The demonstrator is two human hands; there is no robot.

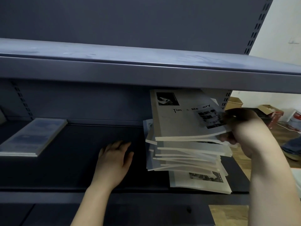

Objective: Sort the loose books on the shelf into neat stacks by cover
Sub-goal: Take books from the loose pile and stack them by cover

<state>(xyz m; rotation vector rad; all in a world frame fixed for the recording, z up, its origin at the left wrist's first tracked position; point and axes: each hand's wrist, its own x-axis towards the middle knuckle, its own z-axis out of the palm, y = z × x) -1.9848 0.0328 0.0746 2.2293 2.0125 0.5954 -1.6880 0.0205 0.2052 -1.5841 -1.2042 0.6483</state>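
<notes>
Where the lower shelf (57,168) reaches its left end, a small stack of blue-covered books (32,137) lies flat and squared, evidently a group already sorted by cover. At mid-shelf the left hand (114,160) rests palm down on bare metal, fingers straight and released, holding nothing. It is judged to be bracing the person or marking the spot for the next stack. Toward the right end sits the loose pile of grey books (187,159), its edges skewed, with one book at the base jutting toward the shelf's front edge. The top copy, the "Time & Memory" book (182,121), is tilted, close under the upper shelf (146,70). The right hand (241,128) grasps that copy's right edge, fingers curled round it, apparently to lift it clear for sorting. Blur hides whether one copy or several are held.
</notes>
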